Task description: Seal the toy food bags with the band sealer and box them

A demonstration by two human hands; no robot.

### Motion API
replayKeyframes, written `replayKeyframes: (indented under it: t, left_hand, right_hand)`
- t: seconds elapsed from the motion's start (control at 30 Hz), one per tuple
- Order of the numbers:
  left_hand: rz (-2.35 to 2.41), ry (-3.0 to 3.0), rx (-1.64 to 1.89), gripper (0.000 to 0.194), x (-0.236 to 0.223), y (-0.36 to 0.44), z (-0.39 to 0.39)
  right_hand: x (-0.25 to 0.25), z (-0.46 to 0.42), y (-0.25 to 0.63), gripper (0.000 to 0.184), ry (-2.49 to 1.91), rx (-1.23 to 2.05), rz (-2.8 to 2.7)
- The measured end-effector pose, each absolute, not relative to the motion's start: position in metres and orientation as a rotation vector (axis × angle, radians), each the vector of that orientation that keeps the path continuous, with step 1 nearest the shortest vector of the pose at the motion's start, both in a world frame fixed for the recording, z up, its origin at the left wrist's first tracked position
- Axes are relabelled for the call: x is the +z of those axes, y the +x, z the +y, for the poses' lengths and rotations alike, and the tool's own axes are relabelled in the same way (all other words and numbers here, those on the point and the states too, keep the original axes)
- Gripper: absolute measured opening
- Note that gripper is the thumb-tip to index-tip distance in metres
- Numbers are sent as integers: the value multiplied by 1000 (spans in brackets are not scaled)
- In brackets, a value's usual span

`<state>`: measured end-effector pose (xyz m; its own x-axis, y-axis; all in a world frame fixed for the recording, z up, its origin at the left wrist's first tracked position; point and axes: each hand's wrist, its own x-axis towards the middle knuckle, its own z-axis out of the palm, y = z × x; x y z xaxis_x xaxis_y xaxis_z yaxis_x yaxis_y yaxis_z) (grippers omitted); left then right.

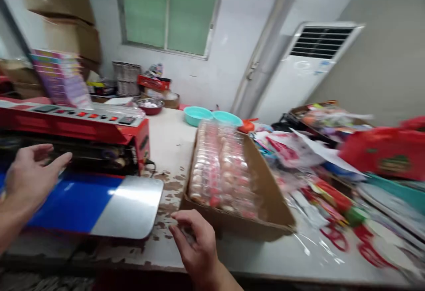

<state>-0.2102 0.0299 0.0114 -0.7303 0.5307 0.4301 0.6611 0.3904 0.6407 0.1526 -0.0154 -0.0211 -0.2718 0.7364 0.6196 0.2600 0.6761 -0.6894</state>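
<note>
Hands first, since that's the bit worth looking at. Our right hand (199, 242) is just off the near left corner of the cardboard box (252, 231), fingers curled, with thumb and index tips close together and a slim gap between them. We can't tell if something thin and clear sits in that curl. Clear plastic packs (215, 167) of roundish pale and pink things stand in rows along the left part of the box, so they're to the far right of those fingertips, past the cardboard edge and not touching them.

Our left hand (31, 176) is well apart from all that, up over the left part of the blue and silver plate (129, 207), in front of the red machine (89, 129). Thumb and fingers are spread apart there, and we can't make out anything firmly held.

Everything's on a worn white table (169, 136) with brown patches between machine and box. Two teal bowls (198, 116) (227, 118) sit at the far end of the box, and on the right we've got a messy heap with red-handled scissors (335, 238) near us and a red bag (388, 154) farther back.
</note>
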Motion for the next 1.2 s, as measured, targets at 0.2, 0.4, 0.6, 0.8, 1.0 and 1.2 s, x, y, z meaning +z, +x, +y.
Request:
replayKeyframes:
  t: [0.2, 0.4, 0.6, 0.8, 1.0, 1.2]
  left_hand:
    - [-1674, -2185, -1559, 28, 21, -19, 17]
    - [-1065, -2767, -963, 41, 24, 99, 33]
    - [-1045, -2760, -751, 22, 19, 116, 48]
    - [-1048, -2741, -1055, 12, 61, 105, 62]
    - [-886, -3189, -2189, 17, 134, 87, 57]
    - [-998, -3152, -2889, 77, 131, 55, 29]
  right_hand:
    - [-15, -35, 276, 40, -790, -41, -1903]
    - [18, -6, 355, 28, -1078, -189, -2086]
    - [33, 20, 367, 8, -1097, -157, -2463]
    - [91, 34, 361, 14, -989, -12, -2417]
    - [177, 31, 322, 20, -940, 405, -1956]
    - [199, 27, 258, 27, -952, 511, -1709]
